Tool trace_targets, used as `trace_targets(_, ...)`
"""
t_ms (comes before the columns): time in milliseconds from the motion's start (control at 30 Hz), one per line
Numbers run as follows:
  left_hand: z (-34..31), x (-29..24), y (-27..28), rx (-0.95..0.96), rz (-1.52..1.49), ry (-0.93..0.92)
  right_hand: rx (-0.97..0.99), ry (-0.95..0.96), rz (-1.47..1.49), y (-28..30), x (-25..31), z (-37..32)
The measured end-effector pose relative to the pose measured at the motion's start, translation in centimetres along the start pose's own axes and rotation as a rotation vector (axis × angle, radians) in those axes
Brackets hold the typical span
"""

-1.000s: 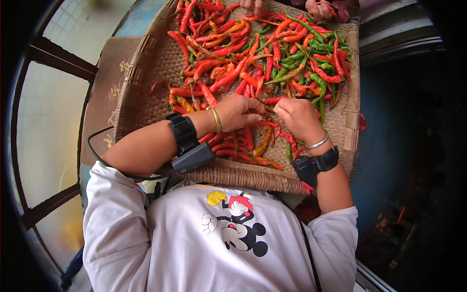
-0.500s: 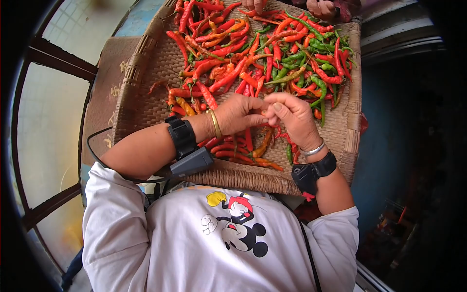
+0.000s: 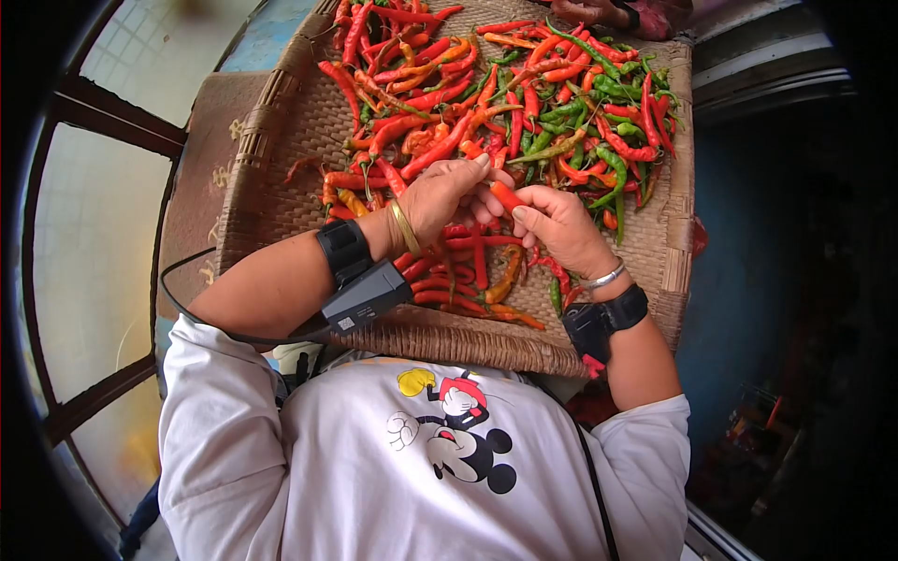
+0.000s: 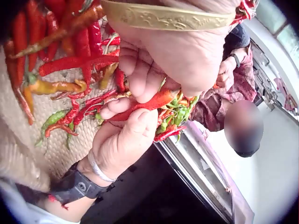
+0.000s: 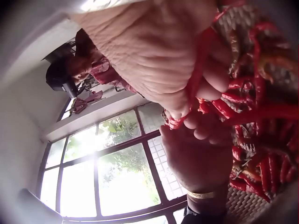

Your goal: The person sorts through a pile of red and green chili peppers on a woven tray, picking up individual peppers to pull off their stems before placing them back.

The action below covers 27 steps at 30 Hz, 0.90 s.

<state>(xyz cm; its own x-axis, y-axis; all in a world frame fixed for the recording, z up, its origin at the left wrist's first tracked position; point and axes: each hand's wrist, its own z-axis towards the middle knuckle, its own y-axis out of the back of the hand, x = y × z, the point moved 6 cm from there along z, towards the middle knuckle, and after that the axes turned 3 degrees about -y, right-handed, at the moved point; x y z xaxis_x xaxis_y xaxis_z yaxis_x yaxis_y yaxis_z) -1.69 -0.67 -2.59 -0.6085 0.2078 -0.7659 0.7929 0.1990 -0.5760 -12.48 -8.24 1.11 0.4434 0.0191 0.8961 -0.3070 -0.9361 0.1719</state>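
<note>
Between my two hands, over the near half of a woven basket tray [image 3: 673,234], is a red chili pepper [image 3: 506,195]. My right hand [image 3: 569,232] pinches its body between thumb and fingers. At the pepper's other end, my left hand [image 3: 444,201] has its fingers curled around the stem end. In the left wrist view the pepper [image 4: 156,101] slants upward from the right hand [image 4: 124,142] to the left hand's fingertips [image 4: 140,84]. A second red chili [image 4: 70,65] runs up to the left fingers, its end hidden behind them.
Red, orange and green chilies [image 3: 552,103] cover the far part of the tray, and more red ones [image 3: 440,290] lie by its near rim. Another person's hand [image 3: 589,11] is at the far edge. A brown board [image 3: 201,187] stands left, beside windows [image 3: 94,234].
My hands have shifted slightly; the left one has turned and lifted its thumb, and the red chili now shows between them. The other person's hand has left the far-left part of the tray.
</note>
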Motion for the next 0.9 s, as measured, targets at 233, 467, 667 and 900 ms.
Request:
trace_targets(233,0.2,-0.1,-0.4,0.016,0.275,0.006,-0.036,0.158,-0.307,0.7,0.0,0.1)
trace_targets(467,-0.1,-5.6,0.8,-0.139,0.162,-0.206,-0.413,0.204,-0.101,4.2,0.6,0.1)
trace_targets(667,-0.2,-7.1,3.4,-0.222,-0.081,-0.349,-0.459,0.158,-0.131,5.0,-0.3,0.4)
trace_targets(900,-1.1,-9.8,6.8,-0.344,-0.518,-0.535,-0.479,0.127,-0.228,5.0,-0.7,0.5)
